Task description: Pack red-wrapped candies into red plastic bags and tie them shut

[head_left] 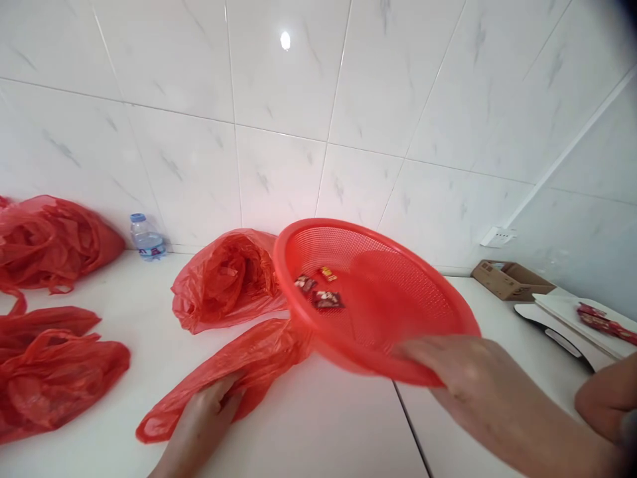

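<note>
My right hand [465, 365] grips the near right rim of a red plastic colander [413, 292], thumb inside and the rest under the rim. The colander is tilted to the left above the table. A few small wrapped snacks [327, 299] in dark red and yellow lie in its left part. Under its left side stretches a thin red plastic bag [269, 345]. My left hand [212, 405] is closed on this bag, its fingertips partly hidden by the film. The bag's end by the colander is partly covered.
Behind the held bag lies a bulging red bag [223, 279]. More red bags [54, 239] fill the left side, near a water bottle [148, 238]. At right are a cardboard box [512, 279], a white board [562, 338], red packets [604, 322] and part of someone's arm [607, 392].
</note>
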Demonstrator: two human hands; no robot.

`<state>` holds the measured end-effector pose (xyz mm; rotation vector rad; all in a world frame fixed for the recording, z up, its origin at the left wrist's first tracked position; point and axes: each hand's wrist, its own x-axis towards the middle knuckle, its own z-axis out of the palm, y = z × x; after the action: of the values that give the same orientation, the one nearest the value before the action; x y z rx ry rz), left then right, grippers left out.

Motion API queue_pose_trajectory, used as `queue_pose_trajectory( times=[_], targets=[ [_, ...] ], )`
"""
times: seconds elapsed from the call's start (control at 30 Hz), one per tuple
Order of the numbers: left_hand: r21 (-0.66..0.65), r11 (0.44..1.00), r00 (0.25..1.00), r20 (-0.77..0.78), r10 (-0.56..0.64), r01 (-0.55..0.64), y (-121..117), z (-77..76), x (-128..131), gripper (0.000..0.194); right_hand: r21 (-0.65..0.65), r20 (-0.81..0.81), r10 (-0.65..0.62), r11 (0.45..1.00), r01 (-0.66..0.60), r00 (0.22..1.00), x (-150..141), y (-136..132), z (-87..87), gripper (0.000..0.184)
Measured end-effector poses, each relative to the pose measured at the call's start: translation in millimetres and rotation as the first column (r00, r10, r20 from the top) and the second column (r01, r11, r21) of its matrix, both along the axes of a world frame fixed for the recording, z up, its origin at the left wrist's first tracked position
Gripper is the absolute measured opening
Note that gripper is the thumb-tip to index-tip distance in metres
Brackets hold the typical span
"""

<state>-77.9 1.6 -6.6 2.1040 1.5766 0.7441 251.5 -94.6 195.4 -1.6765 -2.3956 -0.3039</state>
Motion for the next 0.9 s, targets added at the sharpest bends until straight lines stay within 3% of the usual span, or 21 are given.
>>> queue_pose_trajectory(
  times=[0.13,0.27,0.5,0.73,0.83,0.9],
  targets=[
    [-0.046,0.999,0.999,0.032,-0.009,0.011,-0.4,4.4,1.3,0.033,-0.089,0.075,0.103,0.991,-0.096,0.992,-22.1,-2.8,-12.7,0.028],
    [-0.073,0.997,0.998,0.069,-0.006,0.012,-1.5,8.6,2.5,0.033,-0.12,0.103,0.076,0.991,-0.064,0.992,-25.7,-2.6,-17.9,0.03],
    [-0.097,0.995,0.997,0.079,0.001,0.006,0.2,3.8,0.5,0.033,-0.137,0.246,-0.135,0.975,0.172,0.96,-1.1,7.6,-20.4,0.029],
    [-0.113,0.994,0.998,0.06,0.014,-0.008,2.8,-0.3,-2.2,0.031,0.033,0.308,-0.402,0.911,0.412,0.862,50.0,27.4,-28.9,0.024],
    [-0.1,0.995,0.997,0.075,0.021,-0.013,5.9,-7.7,-4.0,0.034,0.095,0.26,-0.369,0.929,0.356,0.892,46.3,13.6,-24.7,0.02],
    [-0.096,0.995,0.996,0.087,0.023,-0.015,7.6,-10.3,-4.1,0.034,0.12,0.197,-0.239,0.968,0.219,0.951,31.9,-2.4,-17.4,0.023]
  ],
)
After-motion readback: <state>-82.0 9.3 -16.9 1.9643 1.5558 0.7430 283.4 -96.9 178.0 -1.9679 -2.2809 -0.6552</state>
